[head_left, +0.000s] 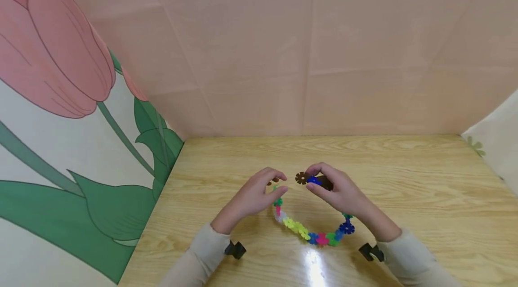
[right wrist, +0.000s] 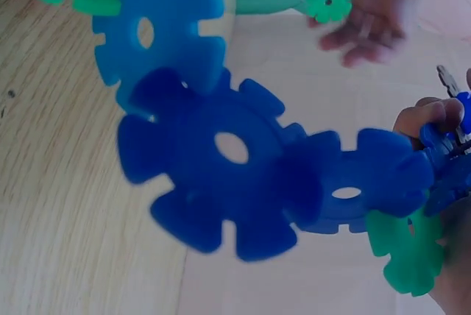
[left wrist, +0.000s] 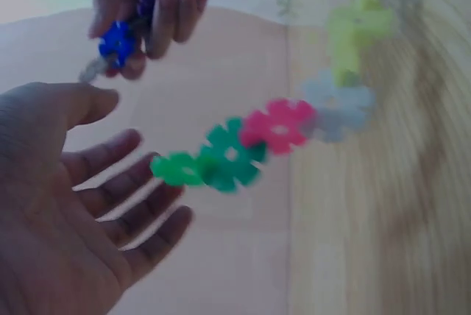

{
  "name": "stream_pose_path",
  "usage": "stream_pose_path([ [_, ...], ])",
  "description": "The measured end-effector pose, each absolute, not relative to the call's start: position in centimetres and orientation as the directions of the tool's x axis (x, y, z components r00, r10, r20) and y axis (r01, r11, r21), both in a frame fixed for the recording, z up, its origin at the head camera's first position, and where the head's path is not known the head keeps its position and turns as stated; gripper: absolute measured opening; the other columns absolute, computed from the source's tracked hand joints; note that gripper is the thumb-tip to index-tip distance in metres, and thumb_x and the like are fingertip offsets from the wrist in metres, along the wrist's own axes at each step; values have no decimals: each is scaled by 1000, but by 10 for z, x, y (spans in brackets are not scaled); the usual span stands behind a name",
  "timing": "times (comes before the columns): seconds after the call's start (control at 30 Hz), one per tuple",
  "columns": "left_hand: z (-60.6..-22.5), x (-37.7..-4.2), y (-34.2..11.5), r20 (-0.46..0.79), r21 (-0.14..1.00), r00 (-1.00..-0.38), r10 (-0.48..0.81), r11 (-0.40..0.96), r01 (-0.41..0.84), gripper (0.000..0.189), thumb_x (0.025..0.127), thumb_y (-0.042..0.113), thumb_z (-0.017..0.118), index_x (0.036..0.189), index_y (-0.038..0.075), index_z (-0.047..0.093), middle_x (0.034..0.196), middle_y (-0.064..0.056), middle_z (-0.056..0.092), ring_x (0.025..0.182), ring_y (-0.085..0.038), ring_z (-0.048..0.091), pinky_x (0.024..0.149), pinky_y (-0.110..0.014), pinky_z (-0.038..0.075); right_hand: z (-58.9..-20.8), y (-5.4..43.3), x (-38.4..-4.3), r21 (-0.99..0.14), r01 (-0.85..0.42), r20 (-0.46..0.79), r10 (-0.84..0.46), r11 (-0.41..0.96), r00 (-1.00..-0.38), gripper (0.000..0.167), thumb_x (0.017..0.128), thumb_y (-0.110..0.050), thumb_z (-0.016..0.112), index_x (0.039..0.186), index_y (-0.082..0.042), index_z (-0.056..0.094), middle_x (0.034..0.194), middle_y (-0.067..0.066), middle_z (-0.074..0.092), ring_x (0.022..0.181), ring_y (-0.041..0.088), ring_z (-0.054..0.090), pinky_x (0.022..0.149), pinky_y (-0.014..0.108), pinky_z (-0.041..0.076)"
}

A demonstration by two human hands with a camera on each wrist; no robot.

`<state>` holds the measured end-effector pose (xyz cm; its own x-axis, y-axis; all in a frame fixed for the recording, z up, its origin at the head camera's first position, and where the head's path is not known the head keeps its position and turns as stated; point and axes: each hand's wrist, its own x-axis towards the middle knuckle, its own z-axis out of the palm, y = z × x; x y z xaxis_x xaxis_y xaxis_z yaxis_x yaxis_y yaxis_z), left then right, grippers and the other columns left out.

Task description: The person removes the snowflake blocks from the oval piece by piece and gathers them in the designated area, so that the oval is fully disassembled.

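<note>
Two sleeves reach over the table, with two black clips by the wrists. One chain dips like a smile over the table, between the two hands. It is made of flat, shiny flowers hooked together, with slits around their edges and holes in their middles. Two pink flowers show; the others are green, yellow, white, blue or brown (I can't count them all, since a hand hides some). Over the table, the left hand has its thumb and fingers apart, near the chain's green end. The right hand pinches the other end, where one brown flower sticks out. Behind the table hangs one pink cloth; left of it, one big tulip.
</note>
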<state>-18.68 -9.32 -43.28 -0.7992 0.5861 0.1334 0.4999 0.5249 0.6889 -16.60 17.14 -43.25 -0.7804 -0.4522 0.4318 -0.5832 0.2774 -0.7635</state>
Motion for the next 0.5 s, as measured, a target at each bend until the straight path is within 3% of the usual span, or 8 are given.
stream_pose_path([
  [0.17,-418,-182,-79,282,668,-744,605,433,605,32,104,33,58,127,10,63,120,0,66,109,-13,62,96,-35,53,-431,170,-165,-735,-627,468,-476,258,-745,26,96,4,64,116,-10,58,83,-2,61,58,4,46,48,23,43],
  [0.5,-414,-181,-59,292,730,-747,597,365,577,19,103,23,62,114,10,68,106,0,71,94,-5,65,84,-22,54,-430,171,-163,-733,-627,451,-503,262,-737,26,97,3,63,118,-11,56,85,-2,60,60,6,47,51,23,43],
])
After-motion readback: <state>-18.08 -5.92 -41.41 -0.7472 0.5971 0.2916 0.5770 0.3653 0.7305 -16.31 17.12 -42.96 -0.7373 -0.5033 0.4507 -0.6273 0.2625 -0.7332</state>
